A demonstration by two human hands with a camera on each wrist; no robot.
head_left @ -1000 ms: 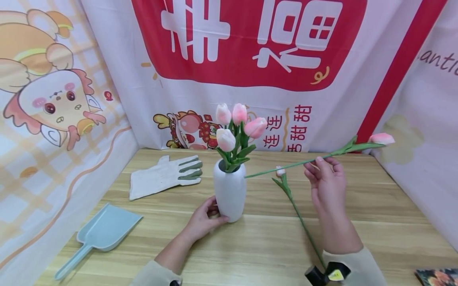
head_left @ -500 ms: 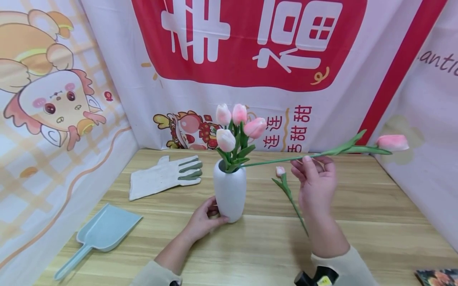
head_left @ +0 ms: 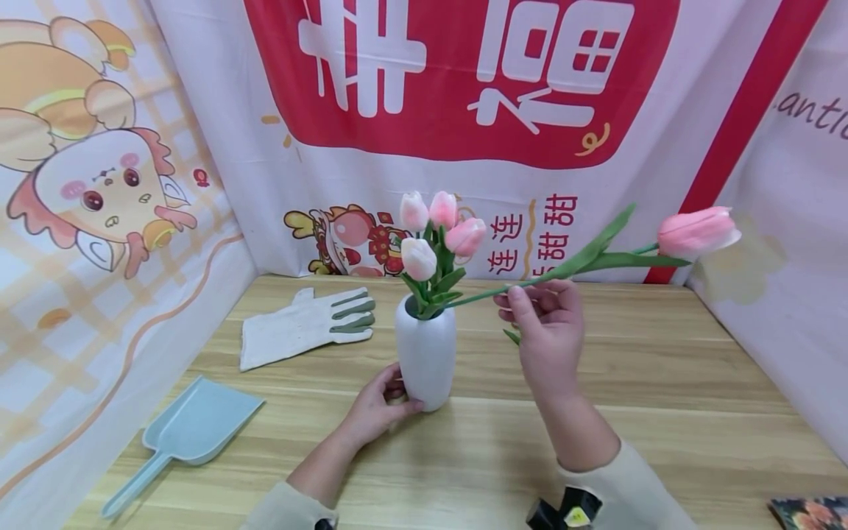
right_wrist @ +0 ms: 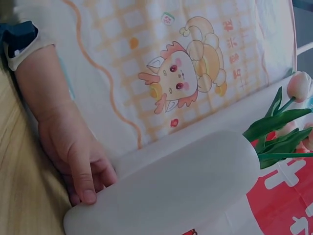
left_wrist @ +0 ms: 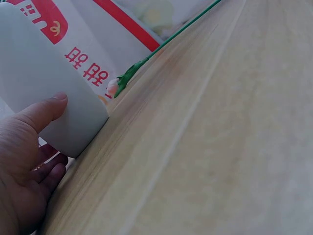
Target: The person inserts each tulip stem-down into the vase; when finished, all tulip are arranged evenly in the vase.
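A white vase (head_left: 425, 361) stands upright on the wooden table, holding several pink and white tulips (head_left: 419, 258). My left hand (head_left: 377, 408) grips its base, thumb in front and fingers curled behind, as the left wrist view also shows. Between thumb and fingers, my right hand (head_left: 550, 331) pinches the stem of a pink tulip (head_left: 695, 232). That tulip slants, bloom to the right, its stem end at the vase's mouth; whether the tip is inside is hidden. Another tulip (left_wrist: 128, 76) lies on the table, mostly covered by my right hand and arm in the head view.
A white glove (head_left: 305, 327) with green-grey fingers lies left of the vase. Nearer, at the left, is a light blue dustpan (head_left: 202, 419). A flower-printed item (head_left: 811, 511) shows at the lower right corner. Printed cloth (head_left: 530, 177) hangs behind the table.
My right hand has moved left with the tulip, bringing its stem end to the vase's mouth and raising the bloom. The rightmost tulip in the vase has shifted slightly left. My left hand stays put.
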